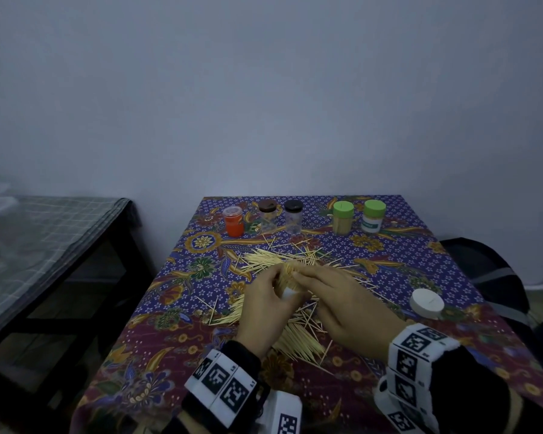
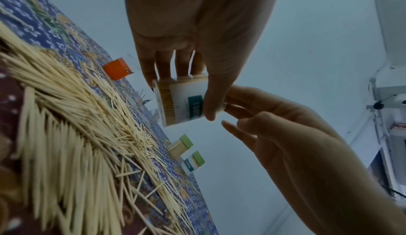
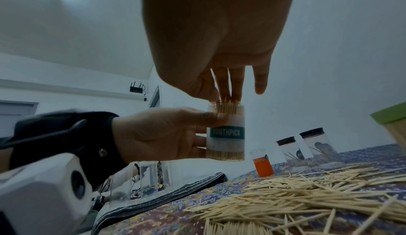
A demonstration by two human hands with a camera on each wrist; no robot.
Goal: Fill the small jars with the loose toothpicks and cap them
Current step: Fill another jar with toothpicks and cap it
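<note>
Held jar: clear plastic toothpick jar with a teal-and-white label, uncapped, packed with toothpicks, raised above the patterned tablecloth.
Left hand: wrapped round the jar's side, thumb across the front near the rim.
Right hand: directly over the jar mouth, fingertips touching the toothpick ends, little finger straight and clear.
Loose wooden toothpicks: heaped below both hands.
White round cap: lying to the right, well apart from the jar.

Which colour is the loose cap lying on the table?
White; the cap shows best in the head view.
</note>
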